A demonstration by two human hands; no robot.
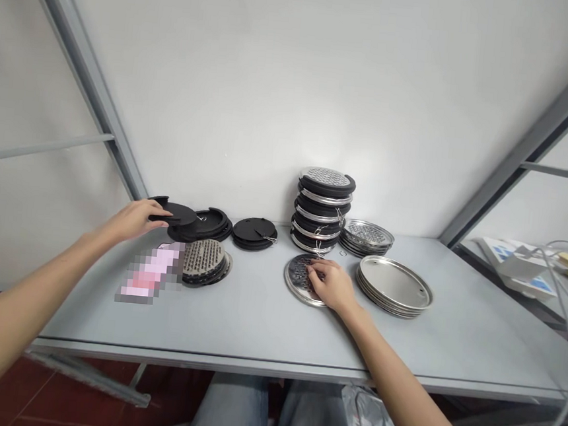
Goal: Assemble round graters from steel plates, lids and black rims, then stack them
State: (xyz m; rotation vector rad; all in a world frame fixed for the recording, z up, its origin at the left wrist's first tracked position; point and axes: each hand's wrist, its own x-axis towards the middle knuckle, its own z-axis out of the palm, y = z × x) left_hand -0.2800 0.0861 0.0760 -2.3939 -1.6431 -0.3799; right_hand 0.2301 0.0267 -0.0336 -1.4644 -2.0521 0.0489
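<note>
Bag (369, 424) print illegible; hand (332, 283) on disc (299, 277)

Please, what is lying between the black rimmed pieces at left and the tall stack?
In the head view, a low stack of black discs, with a metal clip on top, lies between the rimmed pieces and the tall stack.

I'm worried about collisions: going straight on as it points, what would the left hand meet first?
Probably the stacked black rings, just past the flat round black disc held by the left hand; depth is unclear.
</note>
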